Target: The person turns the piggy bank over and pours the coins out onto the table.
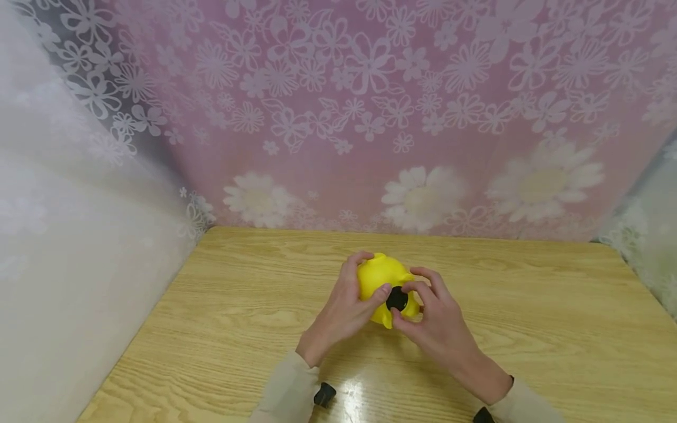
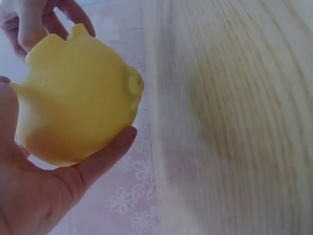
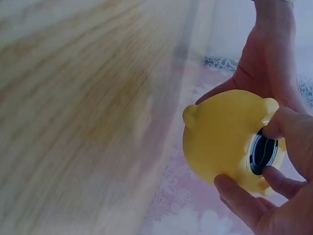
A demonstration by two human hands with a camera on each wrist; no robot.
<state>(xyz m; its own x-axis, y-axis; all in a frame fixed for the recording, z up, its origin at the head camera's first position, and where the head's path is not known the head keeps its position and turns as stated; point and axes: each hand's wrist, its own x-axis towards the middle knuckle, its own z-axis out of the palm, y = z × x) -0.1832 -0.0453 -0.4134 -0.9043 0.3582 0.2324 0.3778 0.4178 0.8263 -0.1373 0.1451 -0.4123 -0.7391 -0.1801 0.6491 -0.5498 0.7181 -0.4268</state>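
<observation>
A round yellow piggy bank is held up above the table, its underside with stubby feet turned towards the head camera. My left hand grips it from the left, fingers round the far side and thumb by the black round plug in its belly. With thumb and a finger, my right hand pinches the plug at its edges; another fingertip touches the yellow body in the right wrist view. The plug sits in the opening there. In the left wrist view the snout shows on the piggy bank's right side.
A light wood-grain table lies beneath both hands. Behind it hangs a pink flowered cloth, with pale cloth along the left side. Black pieces sit by the sleeves.
</observation>
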